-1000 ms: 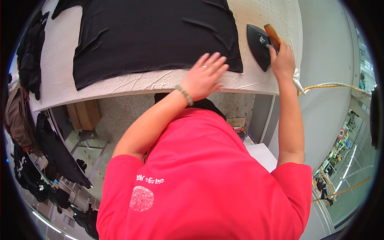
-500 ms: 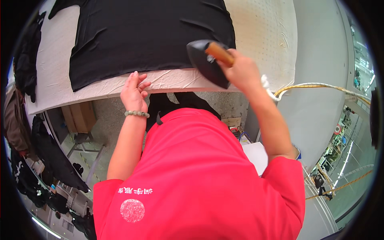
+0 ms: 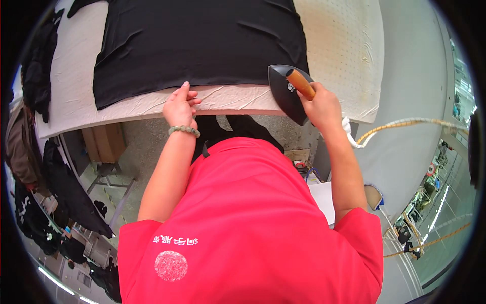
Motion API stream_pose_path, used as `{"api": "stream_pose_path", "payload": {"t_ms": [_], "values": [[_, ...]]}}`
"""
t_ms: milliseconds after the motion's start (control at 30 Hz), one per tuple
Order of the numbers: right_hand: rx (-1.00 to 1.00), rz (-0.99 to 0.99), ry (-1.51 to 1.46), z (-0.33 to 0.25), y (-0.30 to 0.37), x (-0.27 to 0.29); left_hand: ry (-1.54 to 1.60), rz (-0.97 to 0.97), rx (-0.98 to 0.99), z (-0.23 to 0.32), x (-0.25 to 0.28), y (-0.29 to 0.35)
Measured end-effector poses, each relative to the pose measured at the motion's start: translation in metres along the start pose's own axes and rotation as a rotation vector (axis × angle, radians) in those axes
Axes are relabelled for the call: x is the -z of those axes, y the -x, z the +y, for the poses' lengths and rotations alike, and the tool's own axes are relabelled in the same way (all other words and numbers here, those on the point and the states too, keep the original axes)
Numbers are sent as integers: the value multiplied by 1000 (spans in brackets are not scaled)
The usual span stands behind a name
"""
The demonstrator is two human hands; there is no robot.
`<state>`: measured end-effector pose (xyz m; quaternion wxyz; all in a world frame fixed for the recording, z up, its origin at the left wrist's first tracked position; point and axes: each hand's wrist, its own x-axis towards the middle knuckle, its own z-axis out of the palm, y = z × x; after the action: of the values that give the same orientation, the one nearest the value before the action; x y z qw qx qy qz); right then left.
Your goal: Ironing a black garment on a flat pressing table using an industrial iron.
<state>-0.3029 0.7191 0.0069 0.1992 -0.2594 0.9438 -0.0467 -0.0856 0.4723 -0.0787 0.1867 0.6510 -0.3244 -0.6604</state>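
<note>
Nearest the camera, a red short-sleeved shirt of smooth knit, with a pale round print on its lower part, is seen from above. Both bare forearms extend from it toward the near edge of the table.

The left hand, with a bracelet of pale green beads round its wrist, is laid at the near edge of the table. Its fingers are curled loosely, the fingertips touching the hem of the black garment where it meets the crumpled white cover; whether cloth is pinched in this grip cannot be told.

The right hand is closed firmly round the rounded wooden handle of a dark, wedge-shaped iron. The iron is held at the near edge of the table toward the right corner, tilted, with its pointed end hanging past the edge and its upper part over the hem of the garment. A braided cord, white and yellow, runs away to the right from behind the wrist.

Farther off, the black garment is spread flat and matte across the middle of the table, with a few shallow creases. The table's padded top is pale, dimpled and faintly stained near the right edge. Dark clothes hang beyond the left edge.
</note>
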Motion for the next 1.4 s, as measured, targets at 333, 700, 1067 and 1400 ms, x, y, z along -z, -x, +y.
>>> {"api": "stream_pose_path", "payload": {"t_ms": [333, 700, 1067, 1400], "values": [[250, -97, 64, -89, -6, -19, 11, 28, -24, 2, -5, 7], [186, -98, -73, -159, 3, -10, -800, 300, -757, 107, 171, -79], [150, -163, 72, -220, 11, -36, -1170, -60, -442, 183, 251, -156], [200, 0, -32, -274, 19, -48, -849, -282, -319, 189, 266, -173]]}}
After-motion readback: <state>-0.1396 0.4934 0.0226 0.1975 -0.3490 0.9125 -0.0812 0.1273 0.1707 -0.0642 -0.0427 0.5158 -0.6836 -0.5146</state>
